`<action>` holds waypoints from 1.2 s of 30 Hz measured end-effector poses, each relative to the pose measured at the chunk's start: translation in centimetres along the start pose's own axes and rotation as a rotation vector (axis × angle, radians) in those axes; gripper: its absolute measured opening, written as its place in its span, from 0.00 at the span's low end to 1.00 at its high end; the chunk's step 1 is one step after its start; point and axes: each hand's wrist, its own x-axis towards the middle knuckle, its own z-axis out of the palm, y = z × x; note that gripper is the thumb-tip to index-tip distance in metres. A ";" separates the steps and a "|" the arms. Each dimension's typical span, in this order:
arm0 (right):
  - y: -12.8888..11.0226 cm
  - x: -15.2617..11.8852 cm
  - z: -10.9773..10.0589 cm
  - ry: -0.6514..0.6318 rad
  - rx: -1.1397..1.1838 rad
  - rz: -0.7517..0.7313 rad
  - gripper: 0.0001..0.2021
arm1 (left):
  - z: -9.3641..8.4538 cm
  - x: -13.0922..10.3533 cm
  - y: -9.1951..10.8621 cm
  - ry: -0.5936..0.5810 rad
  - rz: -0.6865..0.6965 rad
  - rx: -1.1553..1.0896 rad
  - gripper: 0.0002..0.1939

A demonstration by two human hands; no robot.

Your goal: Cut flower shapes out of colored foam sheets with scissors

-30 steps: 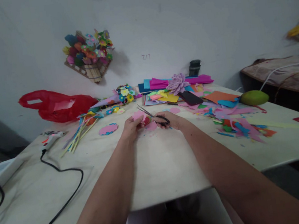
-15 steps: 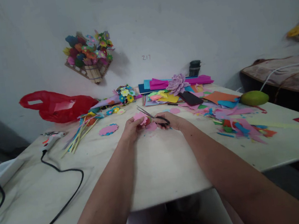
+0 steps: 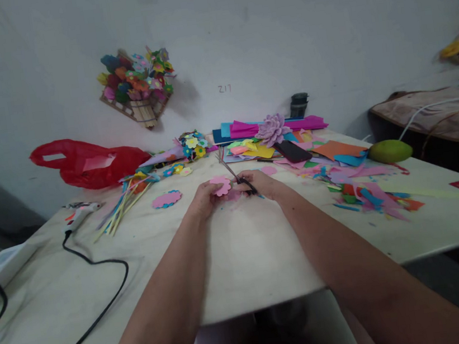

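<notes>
Between its fingers and thumb, my left hand (image 3: 204,199) pinches a pink scalloped flower cutout (image 3: 221,185). Close beside it, my right hand (image 3: 257,185) is closed on black-handled scissors (image 3: 229,167), whose blades point up and away over the table. The fingertips of both hands nearly meet at the cutout's right edge; whether the right fingers touch it I cannot tell. Just below the hands lies a pink piece (image 3: 233,195) on the tabletop, partly hidden. A pink oval piece with a blue scalloped border (image 3: 167,199) rests to the left.
A glue gun (image 3: 81,215) with a black cord and a power strip (image 3: 3,272) lie left. Behind are a red plastic bag (image 3: 89,168) and paper flowers (image 3: 192,144). Colourful scraps (image 3: 368,196), a dark phone (image 3: 292,151) and a green mango (image 3: 390,151) are on the right.
The scissors have swung more upright, away from the pink cutout. My left hand has turned the cutout so its scalloped face shows more fully, slightly to the right.
</notes>
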 end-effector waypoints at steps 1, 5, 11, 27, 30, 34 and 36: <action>-0.1 0.0 0.1 0.022 0.033 -0.003 0.15 | 0.1 0.0 0.0 0.003 -0.010 0.004 0.10; -0.3 0.2 0.6 0.098 0.141 -0.046 0.19 | 0.4 -0.2 0.1 0.000 -0.054 0.043 0.07; 0.0 0.6 0.9 0.167 0.156 -0.068 0.20 | 0.7 -0.2 -0.3 -0.103 -0.060 0.126 0.07; -0.9 0.6 1.1 0.329 0.240 -0.055 0.17 | 0.1 0.1 0.3 0.074 0.006 0.076 0.12; -0.9 0.7 1.2 0.330 0.222 -0.054 0.17 | 0.0 0.0 0.0 0.061 0.056 0.139 0.10; -0.8 0.8 1.1 0.366 0.197 -0.052 0.16 | -0.1 0.0 0.1 0.076 0.089 0.208 0.12; -0.7 0.9 1.0 0.396 0.183 -0.054 0.16 | -0.3 0.0 0.3 0.094 0.108 0.233 0.13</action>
